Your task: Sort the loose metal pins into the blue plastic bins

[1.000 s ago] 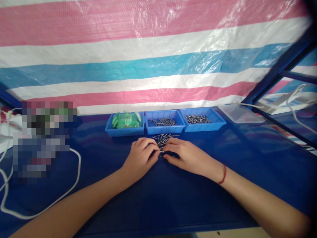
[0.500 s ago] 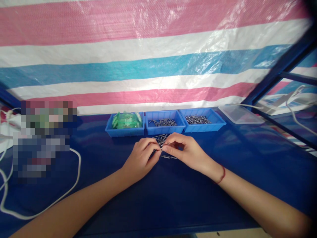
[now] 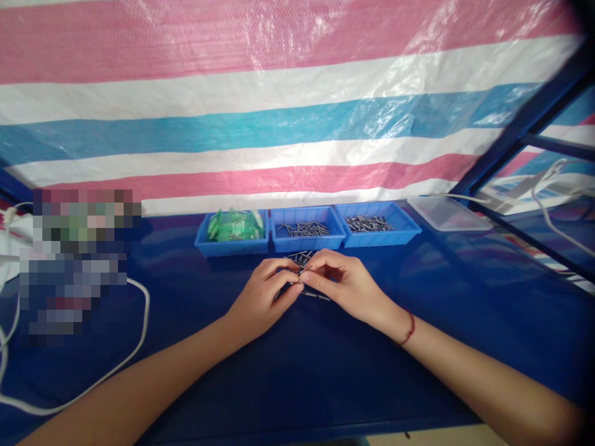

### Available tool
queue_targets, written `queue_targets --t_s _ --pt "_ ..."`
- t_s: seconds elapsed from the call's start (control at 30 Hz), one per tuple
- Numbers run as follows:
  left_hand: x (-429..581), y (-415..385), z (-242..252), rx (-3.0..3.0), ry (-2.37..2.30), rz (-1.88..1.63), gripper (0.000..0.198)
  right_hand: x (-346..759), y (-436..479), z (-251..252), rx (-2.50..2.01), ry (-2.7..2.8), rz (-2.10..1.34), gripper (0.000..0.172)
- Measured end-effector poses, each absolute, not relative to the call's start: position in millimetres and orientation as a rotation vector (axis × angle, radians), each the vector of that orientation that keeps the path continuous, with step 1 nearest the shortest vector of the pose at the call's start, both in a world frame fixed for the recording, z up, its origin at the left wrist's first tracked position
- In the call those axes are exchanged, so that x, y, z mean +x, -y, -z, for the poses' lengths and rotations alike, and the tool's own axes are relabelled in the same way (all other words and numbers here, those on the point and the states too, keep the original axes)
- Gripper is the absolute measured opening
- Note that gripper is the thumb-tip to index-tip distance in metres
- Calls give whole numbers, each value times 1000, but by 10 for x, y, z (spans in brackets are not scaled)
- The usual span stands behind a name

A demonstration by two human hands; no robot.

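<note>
1. Both hands are right at the middle of the frame, fingertips pretty much meeting; left hand (image 3: 263, 292) comes in from the lower left, right hand (image 3: 348, 282) from the lower right with a dark red bracelet (image 3: 410, 328) on that wrist.
2. Fingers are curled in narrow on each side, thumbs close to the forefingers; whatever might be pinched in there is too small and covered up, so honestly can't tell if either one's holding a piece.
3. The pile of thin metal pins (image 3: 302, 256) sits just past the fingertips at the middle of the frame, partly hidden by them; a loose pin (image 3: 317, 295) lies on the blue worktop (image 3: 302, 384) just below the right thumb.
4. Three blue bins in a row above the hands; left bin (image 3: 231, 249) has green plastic packets (image 3: 238, 227), middle bin (image 3: 307, 244) and right bin (image 3: 385, 238) both have more metal pins.
5. Clear plastic tray (image 3: 450, 214) at the right of the frame; white cable (image 3: 147, 303) looping at lower left; striped tarp (image 3: 279, 133) across the top.
</note>
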State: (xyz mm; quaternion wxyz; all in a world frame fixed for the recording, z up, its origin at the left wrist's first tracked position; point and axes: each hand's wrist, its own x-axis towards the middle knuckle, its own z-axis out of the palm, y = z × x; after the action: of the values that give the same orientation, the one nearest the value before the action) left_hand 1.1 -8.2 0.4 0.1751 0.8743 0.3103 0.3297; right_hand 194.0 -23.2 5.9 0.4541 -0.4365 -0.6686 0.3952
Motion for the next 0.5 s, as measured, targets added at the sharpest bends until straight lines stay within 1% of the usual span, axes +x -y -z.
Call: queue_targets --t_s 0.23,0.4,0.5 --pt "9 78 -18 2413 -942 -1036 6 1944 222 -56 -1042 1642 -997 17" --pt "5 86 -39 2357 -989 -1068 6 1965 203 -46 -1039 1675 -995 15" --pt "8 85 -39 2342 -981 -1085 7 1964 205 -44 -1045 1749 -923 13"
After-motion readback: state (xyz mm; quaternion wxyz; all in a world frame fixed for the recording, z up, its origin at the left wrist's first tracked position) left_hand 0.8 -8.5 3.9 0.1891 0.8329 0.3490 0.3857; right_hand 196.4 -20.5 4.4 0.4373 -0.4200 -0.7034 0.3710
